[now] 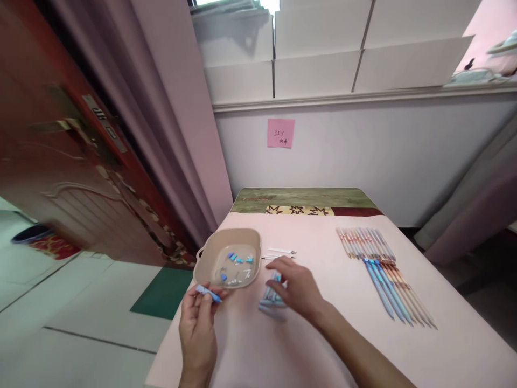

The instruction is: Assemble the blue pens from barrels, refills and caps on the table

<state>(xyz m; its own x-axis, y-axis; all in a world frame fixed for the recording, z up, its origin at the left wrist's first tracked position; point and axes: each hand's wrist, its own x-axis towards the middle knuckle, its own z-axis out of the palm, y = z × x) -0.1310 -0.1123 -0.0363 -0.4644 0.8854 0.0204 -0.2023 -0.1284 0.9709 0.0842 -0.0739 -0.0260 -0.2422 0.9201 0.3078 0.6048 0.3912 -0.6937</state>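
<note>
My left hand (199, 323) pinches a short blue pen part (208, 293) just in front of the beige basin (200, 272). Inside the basin lie several small blue pieces (239, 261) and small white and clear pieces (235, 282). My right hand (294, 283) is over a pile of light blue pen barrels (271, 298), its thumb and fingers curved and apart; whether it touches a barrel is blurred. Behind that hand, several thin white refills (281, 251) with dark tips lie on the pink tabletop (315, 237).
Rows of pens stand out at the right: pale ones (365, 243) behind, blue ones (382, 288) and brownish ones (410, 296) nearer. A pink note (280, 133) is on the wall. A red door (81, 161) is at the left.
</note>
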